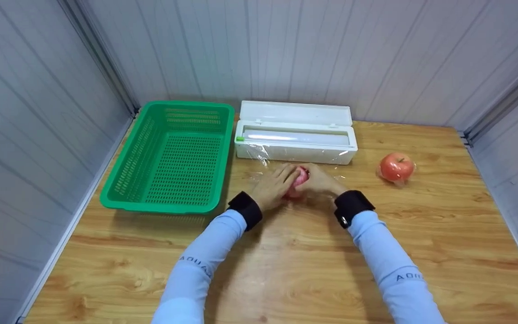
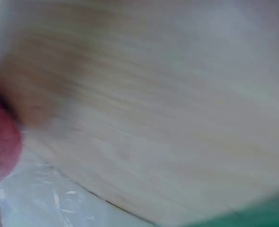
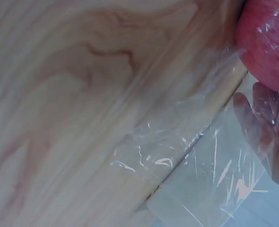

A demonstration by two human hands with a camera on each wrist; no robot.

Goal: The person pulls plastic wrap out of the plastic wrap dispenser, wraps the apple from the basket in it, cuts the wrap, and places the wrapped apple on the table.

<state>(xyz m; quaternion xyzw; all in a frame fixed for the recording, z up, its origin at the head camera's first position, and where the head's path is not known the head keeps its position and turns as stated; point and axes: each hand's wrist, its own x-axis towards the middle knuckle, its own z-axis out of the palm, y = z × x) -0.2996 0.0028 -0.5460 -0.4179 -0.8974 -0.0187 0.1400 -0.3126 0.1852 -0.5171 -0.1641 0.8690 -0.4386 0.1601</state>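
Note:
Between both hands, on the wooden tabletop, sits a red apple (image 1: 301, 176) with clear cling film (image 3: 215, 156) around and beside it. My left hand (image 1: 273, 186) holds the apple from the left, fingers laid along its side. From the right, my right hand (image 1: 324, 181) grips it, its fingers curled at the top and largely hidden. In the left wrist view the apple (image 2: 3, 142) shows at the edge beside a blurred hand. The right wrist view shows film creased over the apple (image 3: 267, 45), with fingers behind it.
Just behind the hands, a white cling film box (image 1: 296, 153) stands with its lid up and a roll inside. A green basket (image 1: 162, 207) is on the left. Another film-wrapped apple (image 1: 396, 167) rests on the right. Panelled walls (image 1: 304, 54) enclose the table.

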